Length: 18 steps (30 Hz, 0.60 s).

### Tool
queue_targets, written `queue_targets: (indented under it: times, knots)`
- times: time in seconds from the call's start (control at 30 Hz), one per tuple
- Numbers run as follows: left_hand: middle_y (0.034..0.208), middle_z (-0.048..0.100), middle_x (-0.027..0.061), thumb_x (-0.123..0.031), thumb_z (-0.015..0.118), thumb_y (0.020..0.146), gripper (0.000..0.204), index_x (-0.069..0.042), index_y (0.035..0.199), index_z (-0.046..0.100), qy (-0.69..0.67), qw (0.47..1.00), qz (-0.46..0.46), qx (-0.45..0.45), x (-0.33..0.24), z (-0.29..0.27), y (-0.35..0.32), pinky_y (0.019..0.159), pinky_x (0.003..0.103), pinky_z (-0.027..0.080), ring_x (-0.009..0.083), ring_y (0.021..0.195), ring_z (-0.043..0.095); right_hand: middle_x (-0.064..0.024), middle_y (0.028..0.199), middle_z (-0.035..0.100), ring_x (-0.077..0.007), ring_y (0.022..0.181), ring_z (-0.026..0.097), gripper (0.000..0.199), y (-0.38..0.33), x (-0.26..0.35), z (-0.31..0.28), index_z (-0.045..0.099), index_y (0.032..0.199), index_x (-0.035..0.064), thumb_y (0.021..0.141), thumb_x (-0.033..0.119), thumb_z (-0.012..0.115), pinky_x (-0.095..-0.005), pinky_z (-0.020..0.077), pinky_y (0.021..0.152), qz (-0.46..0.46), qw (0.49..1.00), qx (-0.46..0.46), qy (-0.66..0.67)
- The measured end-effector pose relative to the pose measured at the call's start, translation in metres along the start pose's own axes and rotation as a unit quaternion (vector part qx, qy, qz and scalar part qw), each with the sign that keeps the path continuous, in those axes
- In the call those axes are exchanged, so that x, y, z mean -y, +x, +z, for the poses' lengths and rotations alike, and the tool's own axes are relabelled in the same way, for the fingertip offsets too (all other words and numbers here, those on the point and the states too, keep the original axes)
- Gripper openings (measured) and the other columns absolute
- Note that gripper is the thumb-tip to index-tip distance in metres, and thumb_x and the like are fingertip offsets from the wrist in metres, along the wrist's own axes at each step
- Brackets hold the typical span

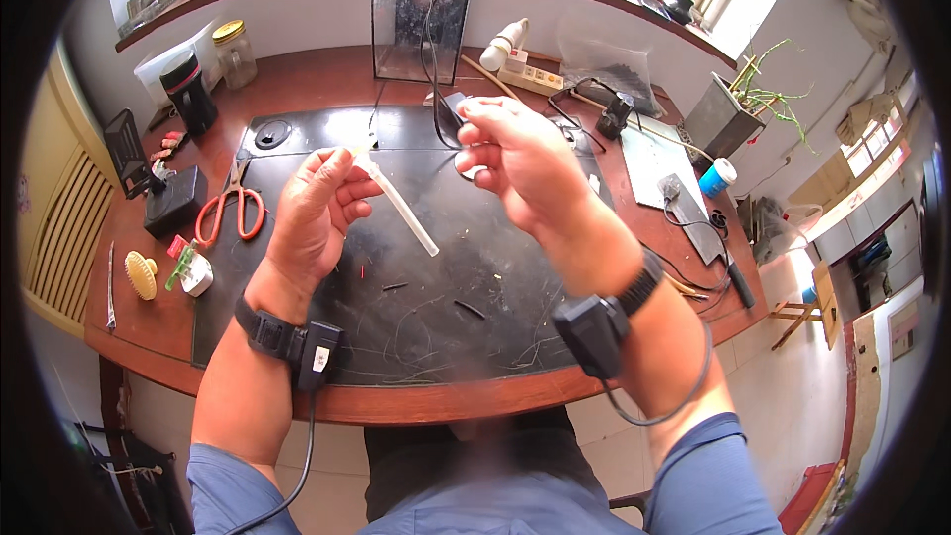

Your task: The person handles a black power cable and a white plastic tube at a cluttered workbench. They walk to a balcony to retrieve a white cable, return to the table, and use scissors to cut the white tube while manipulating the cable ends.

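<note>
Over the middle of the desk, my left hand [322, 200] pinches a translucent whitish tube [404, 210] near its upper end. The tube slants down to the right, and a bright glare blurs the spot at my fingertips. Farther right, my right hand [515, 154] is closed, with thumb and fingers at a small black block-like piece [453, 111] on a black cable [431, 35]. That cable loops up in front of a clear glass tank [388, 30]. My fingers partly cover the black piece, so its kind does not show. Both wrists wear black straps with small boxes.
Orange-handled scissors [230, 213], a black tumbler [188, 94] and a lidded glass jar [235, 54] stand or lie at left. Along the right are a power strip [531, 73], a potted plant [723, 111] and a blue-white cup [717, 178]. Scraps litter the black desk mat [426, 337].
</note>
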State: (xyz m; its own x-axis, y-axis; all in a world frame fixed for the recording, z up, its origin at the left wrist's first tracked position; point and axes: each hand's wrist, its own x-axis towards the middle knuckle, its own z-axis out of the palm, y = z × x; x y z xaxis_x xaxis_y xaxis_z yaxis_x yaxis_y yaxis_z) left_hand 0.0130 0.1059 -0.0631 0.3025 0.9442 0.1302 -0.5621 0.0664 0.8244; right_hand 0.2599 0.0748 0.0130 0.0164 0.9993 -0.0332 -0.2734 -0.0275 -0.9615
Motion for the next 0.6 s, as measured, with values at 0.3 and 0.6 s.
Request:
queue_targets:
  times: [0.3, 0.6]
  knots:
    - [0.104, 0.071, 0.0058, -0.033, 0.072, 0.103, 0.033, -0.008, 0.12, 0.06, -0.02, 1.0, -0.005, -0.018, -0.003, -0.001, 0.001, 0.073, 0.026, 0.058, 0.0193, 0.095, 0.075, -0.0022, 0.09, 0.068, -0.0103, 0.075, 0.066, 0.025, 0.001, -0.043, 0.02, 0.067, 0.108, 0.0016, 0.099, 0.025, 0.07, -0.0254, 0.0489, 0.063, -0.031, 0.993, 0.051, -0.106]
    - [0.104, 0.072, 0.0063, -0.03, 0.071, 0.103, 0.033, -0.006, 0.123, 0.06, 0.005, 1.0, -0.002, -0.026, -0.001, -0.002, 0.002, 0.071, 0.025, 0.058, 0.0175, 0.093, 0.075, -0.0143, 0.104, 0.076, -0.0313, 0.099, 0.072, 0.028, 0.038, -0.029, -0.056, 0.076, 0.103, 0.0052, 0.092, 0.031, 0.074, -0.0408, 0.0567, 0.089, -0.229, 0.703, -0.068, -0.67]
